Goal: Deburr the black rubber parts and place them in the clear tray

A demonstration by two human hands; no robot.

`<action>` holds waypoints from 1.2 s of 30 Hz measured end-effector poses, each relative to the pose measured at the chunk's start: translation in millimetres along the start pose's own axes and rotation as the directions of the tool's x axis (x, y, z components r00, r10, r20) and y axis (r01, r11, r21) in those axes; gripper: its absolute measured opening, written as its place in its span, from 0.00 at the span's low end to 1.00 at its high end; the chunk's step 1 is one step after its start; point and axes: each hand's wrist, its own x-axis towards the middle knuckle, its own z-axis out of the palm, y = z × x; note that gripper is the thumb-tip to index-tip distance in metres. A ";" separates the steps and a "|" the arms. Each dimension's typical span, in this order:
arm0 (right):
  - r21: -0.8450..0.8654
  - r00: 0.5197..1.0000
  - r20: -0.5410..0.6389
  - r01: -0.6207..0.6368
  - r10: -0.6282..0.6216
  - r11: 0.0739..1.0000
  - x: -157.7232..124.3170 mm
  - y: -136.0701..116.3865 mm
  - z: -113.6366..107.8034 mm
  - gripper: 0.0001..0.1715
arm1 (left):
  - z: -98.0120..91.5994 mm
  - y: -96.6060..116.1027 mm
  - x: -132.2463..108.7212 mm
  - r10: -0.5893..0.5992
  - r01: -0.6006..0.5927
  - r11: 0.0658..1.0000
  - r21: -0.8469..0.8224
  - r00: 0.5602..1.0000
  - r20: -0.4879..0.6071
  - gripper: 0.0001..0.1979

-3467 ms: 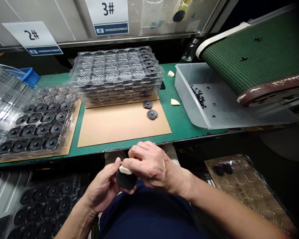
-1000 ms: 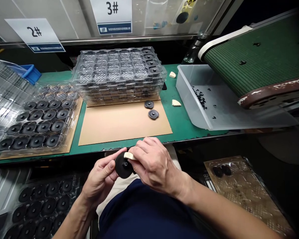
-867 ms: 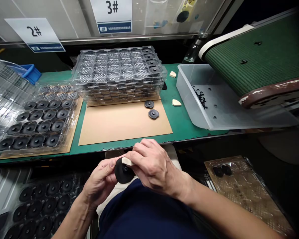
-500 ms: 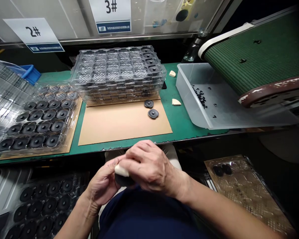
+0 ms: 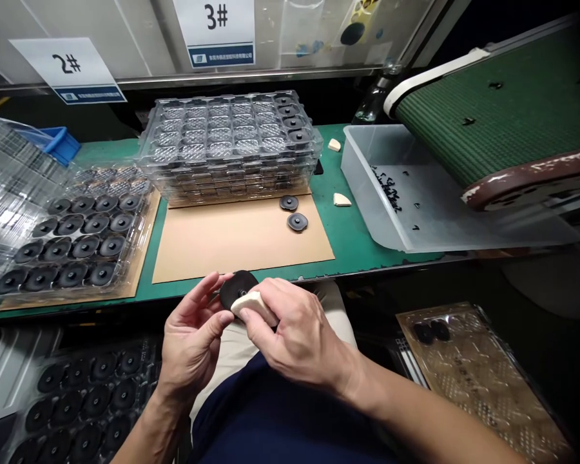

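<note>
My left hand (image 5: 193, 335) grips a round black disc-shaped part (image 5: 236, 283) by its edge, just in front of the bench. A small hub shows at the disc's middle. Pinched in my right hand (image 5: 299, 328) is a cream-coloured wedge-shaped block (image 5: 255, 305), laid against the disc's face; it looks like a sponge or felt pad. Part of the disc is hidden behind the block and my right fingers. Beyond my hands, two similar black discs (image 5: 297, 222) lie on a cardboard sheet (image 5: 212, 248).
Clear trays (image 5: 232, 148) are stacked behind the cardboard. A tray of black discs (image 5: 72, 274) sits left. Two cream blocks (image 5: 341, 200) lie beside a translucent bin (image 5: 367, 193) holding small black bits. A green conveyor (image 5: 488, 122) overhangs the bin. More trays (image 5: 488, 380) are below the bench.
The disc has turned from below my fingers so its hubbed face now shows. My left hand has shifted up, and the cream block now lies across the disc near the hub.
</note>
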 end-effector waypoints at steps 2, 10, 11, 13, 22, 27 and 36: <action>-0.123 1.000 0.021 0.020 -0.018 0.992 -1.8 0.9 -1.1 0.11 | -0.5 2.9 -0.7 -0.012 0.012 1.000 -0.002 1.000 -0.009 0.26; -0.342 0.995 0.095 0.062 -0.031 0.938 -6.0 7.1 -7.3 0.10 | -1.2 6.5 -3.8 -0.087 0.087 0.996 0.012 0.996 -0.034 0.25; -0.360 0.994 0.101 0.064 -0.030 0.931 -5.7 8.8 -8.7 0.10 | -2.0 7.1 -4.0 -0.099 0.099 0.995 0.016 0.995 -0.033 0.25; -0.390 0.993 0.113 0.076 -0.034 0.918 -4.7 11.7 -12.0 0.11 | -4.5 8.5 -4.4 -0.129 0.129 0.991 0.028 0.991 -0.029 0.24; -0.326 0.979 0.143 0.182 -0.142 0.927 6.9 38.2 -5.5 0.12 | -14.3 6.5 -4.0 -0.408 0.401 0.911 0.096 0.910 0.070 0.28; 0.310 0.970 -0.004 -0.232 0.245 0.922 4.8 75.2 6.4 0.10 | -8.3 -0.5 -1.2 -0.445 0.439 0.895 0.080 0.890 0.097 0.29; 0.651 0.884 0.251 -0.456 0.395 0.607 -27.6 62.4 26.7 0.13 | -11.3 -23.7 19.5 -0.209 0.216 0.933 0.289 0.976 -0.057 0.17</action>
